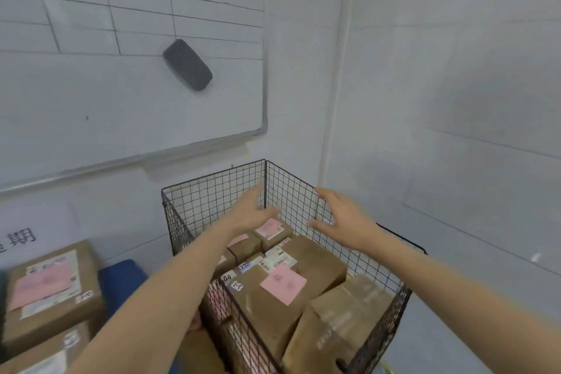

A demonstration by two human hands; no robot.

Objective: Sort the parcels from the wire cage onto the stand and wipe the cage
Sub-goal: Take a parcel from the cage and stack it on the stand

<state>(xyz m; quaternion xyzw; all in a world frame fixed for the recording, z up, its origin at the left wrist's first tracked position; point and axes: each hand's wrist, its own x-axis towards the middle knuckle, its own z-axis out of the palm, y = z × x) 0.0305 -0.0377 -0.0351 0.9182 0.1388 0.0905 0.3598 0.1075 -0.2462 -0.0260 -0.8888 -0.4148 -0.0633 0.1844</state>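
Nearest us, two bare forearms enter from the lower edge. The left forearm point(170, 297) crosses the near left corner of the cage point(291, 191). The right forearm point(455, 288) passes over its right wall. The cage is a black wire box, open at the top, set in a corner of the room against pale walls.

The left hand point(252, 212) is above the far end of the cage, its fingers point(258, 191) straight and slightly spread, holding nothing. The right hand point(343, 222) is level with it, close to the top edge of the right wall. Its fingers point(323, 193) are spread, the thumb points toward the left hand, and it holds nothing. We cannot tell whether it touches the wire.

The cage is filled with brown cardboard parcels:
- A large parcel point(273, 307) with a pink note lies in the middle, below both hands.
- Two small parcels point(273, 234) with pink labels sit at the far end, under the left hand.
- A taped parcel point(343, 322) sits at the near right.

To the left of the cage stands a stack of boxes point(48, 291), the top one labelled pink and white. A blue item point(121, 279) lies between the stack and the cage; we could not determine what it is. A whiteboard point(121, 100) with a ruled grid hangs on the left wall, with a dark eraser point(187, 65) stuck to it.
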